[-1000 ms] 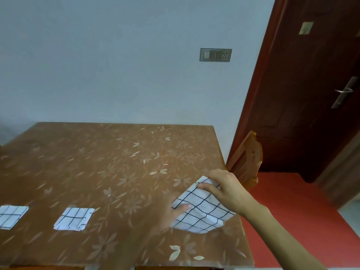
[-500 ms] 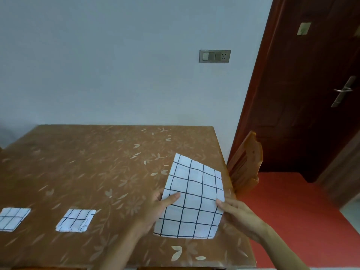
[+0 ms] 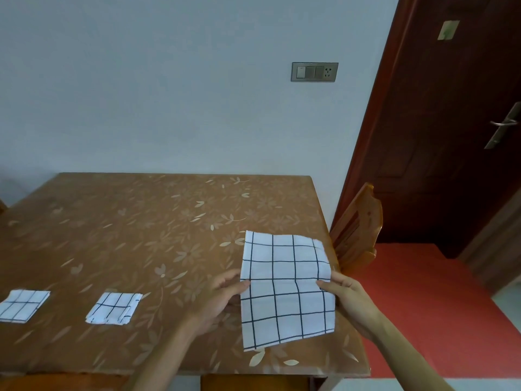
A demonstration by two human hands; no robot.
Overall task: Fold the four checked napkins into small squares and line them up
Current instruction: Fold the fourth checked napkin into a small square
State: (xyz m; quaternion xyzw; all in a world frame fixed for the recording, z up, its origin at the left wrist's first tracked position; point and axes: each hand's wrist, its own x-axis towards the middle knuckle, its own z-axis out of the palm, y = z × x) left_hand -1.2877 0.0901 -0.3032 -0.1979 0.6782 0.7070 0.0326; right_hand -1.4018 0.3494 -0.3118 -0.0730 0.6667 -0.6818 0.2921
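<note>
A white napkin with a dark check lies spread as a tall rectangle near the table's right edge. My left hand pinches its left edge about halfway up, thumb on top. My right hand pinches the right edge at the same height. Two small folded checked squares lie in a row toward the front left: one nearer the middle, one at the frame's left edge. No fourth napkin is in view.
The brown table has a leaf-patterned cover and stands against a pale wall. A wooden chair is tucked beside its right edge. Beyond it are a red floor and a dark red door.
The napkin went from a crumpled bunch under my right hand to an opened flat rectangle. Both hands moved to its side edges, and it has straightened up since half a second ago.
</note>
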